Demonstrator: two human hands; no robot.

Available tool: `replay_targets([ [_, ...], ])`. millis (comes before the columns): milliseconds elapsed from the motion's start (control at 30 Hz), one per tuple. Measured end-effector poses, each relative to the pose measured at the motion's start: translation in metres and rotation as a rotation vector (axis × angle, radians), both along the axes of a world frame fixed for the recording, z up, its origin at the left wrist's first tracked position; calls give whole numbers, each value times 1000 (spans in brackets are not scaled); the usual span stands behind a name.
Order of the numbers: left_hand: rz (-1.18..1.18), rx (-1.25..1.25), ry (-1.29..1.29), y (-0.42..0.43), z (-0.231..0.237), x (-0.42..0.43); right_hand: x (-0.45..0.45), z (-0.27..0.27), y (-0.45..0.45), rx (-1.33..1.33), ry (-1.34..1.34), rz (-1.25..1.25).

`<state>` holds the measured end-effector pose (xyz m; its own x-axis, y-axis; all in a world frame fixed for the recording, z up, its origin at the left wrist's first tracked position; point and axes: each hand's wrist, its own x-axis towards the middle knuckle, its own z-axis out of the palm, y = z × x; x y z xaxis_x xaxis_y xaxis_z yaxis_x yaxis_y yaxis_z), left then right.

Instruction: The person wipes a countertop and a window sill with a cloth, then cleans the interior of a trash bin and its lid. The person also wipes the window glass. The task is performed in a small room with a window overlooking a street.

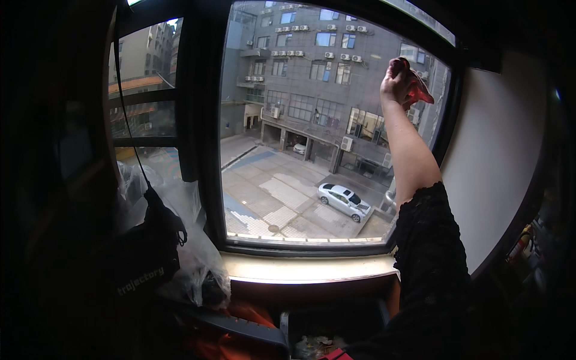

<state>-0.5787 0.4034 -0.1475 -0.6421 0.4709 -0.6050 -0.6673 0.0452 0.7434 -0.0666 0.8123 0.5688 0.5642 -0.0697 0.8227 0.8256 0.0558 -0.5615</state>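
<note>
My right hand [394, 84] reaches up to the upper right of a large window pane [288, 148], gripping a crumpled red cloth [419, 92]. The cloth hangs out past the fingers on the right and looks to be against the glass, though contact is hard to judge. A black lace sleeve [427, 234] covers the arm from the elbow down the picture. My left hand is out of view. Dark framing [310, 249] borders the pane, and a pale window sill [310, 268] runs below it.
Clear plastic bags [198, 261] and a black bag [153, 252] with printed writing and a strap stand at the left. A dark plastic rim [243, 330] and orange material [225, 346] lie below. A white wall panel [495, 148] adjoins the right frame. Outside are a white car [344, 201] and a building.
</note>
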Motion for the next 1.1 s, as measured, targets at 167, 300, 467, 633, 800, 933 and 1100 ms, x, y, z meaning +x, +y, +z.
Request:
replay_targets([
  [167,-32,-19,-47,1,23,13,-208,-49,30,-133,-1024,346],
  [300,-56,-22,-60,3,47,21,-271,-100,28,-401,-1402,466],
  [467,-75,-23,-88,9,53,24,-256,-48,24,-285,-1441,287],
  [633,-113,205,271,15,36,30,-245,51,-7,-337,-926,418],
  [800,-96,-124,-91,14,53,32,-123,62,-18,-97,-1112,-17],
  [933,-110,-118,-56,12,81,38,15,55,-20,143,-1015,99],
  [1100,-94,-120,-1,10,101,45,139,39,-38,151,-958,87],
])
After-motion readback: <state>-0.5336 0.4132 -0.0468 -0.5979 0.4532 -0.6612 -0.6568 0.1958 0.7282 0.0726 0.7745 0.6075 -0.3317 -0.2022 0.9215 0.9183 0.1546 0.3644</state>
